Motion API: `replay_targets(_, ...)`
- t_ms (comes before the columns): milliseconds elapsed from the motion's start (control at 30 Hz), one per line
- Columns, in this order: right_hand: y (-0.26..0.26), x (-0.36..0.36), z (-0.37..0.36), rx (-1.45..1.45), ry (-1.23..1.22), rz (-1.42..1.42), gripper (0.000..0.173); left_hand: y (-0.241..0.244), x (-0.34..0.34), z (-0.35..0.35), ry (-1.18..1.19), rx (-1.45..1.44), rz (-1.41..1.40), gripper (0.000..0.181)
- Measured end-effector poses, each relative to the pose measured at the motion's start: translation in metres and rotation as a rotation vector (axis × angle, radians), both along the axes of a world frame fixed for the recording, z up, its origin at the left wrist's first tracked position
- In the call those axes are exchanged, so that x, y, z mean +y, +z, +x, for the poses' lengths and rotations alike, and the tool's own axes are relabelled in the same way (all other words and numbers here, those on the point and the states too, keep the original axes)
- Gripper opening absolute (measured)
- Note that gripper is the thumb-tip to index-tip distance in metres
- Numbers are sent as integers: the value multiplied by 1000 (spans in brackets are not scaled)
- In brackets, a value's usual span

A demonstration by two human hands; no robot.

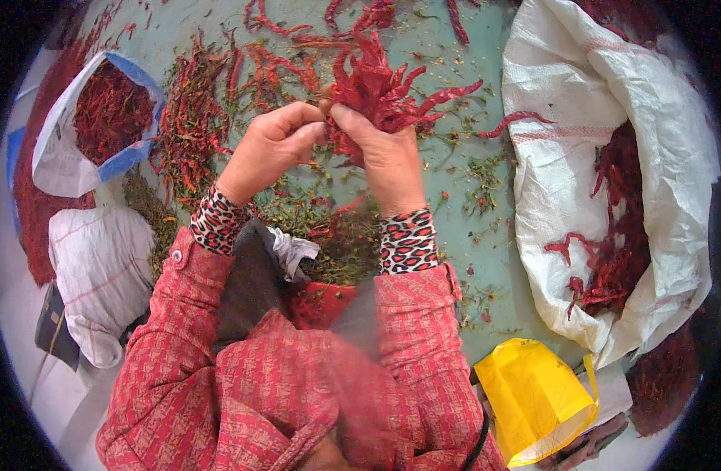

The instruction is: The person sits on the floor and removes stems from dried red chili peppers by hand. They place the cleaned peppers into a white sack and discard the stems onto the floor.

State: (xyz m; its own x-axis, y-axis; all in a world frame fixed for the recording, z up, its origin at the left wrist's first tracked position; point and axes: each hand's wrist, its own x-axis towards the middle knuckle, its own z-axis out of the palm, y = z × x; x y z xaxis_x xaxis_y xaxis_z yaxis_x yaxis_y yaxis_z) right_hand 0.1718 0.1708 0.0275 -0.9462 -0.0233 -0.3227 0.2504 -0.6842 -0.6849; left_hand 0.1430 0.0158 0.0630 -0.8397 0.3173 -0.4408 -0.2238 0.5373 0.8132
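Note:
My right hand grips a bunch of dried red chili peppers, its thumb lying across the lower part. The peppers fan upward and to the right. Close against the left side of the bunch is my left hand, thumb and fingers curled together. Whether a stem sits between those fingertips cannot be made out. Below both hands lies a heap of green-brown stems and pepper scraps. Left of my left hand is a pile of red peppers with stems.
A large white woven sack with dark red peppers lies open at right. A yellow bag sits below it. At left are a white-and-blue bag of peppers and a white bundle. Loose peppers litter the greenish surface.

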Motion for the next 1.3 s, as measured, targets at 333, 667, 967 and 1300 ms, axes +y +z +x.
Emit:
replay_targets(333, 24, 21, 4, 90, -186, -58, 20, -23, 75, -10, -26, 127, 72, 20)
replay_targets(667, 20, 63, 6, 91, -428, -224, 23, -86, 138, -2, -206, 21, 80, 33)
replay_targets(967, -22, 250, 111, 58, -1013, -207, 46, -55, 65, 5, -322, 350, -236, 18)
replay_targets(1300, -35, 241, 177, -379, -1383, -207, 43, -39, 63, 63, -240, 55, 60, 18)
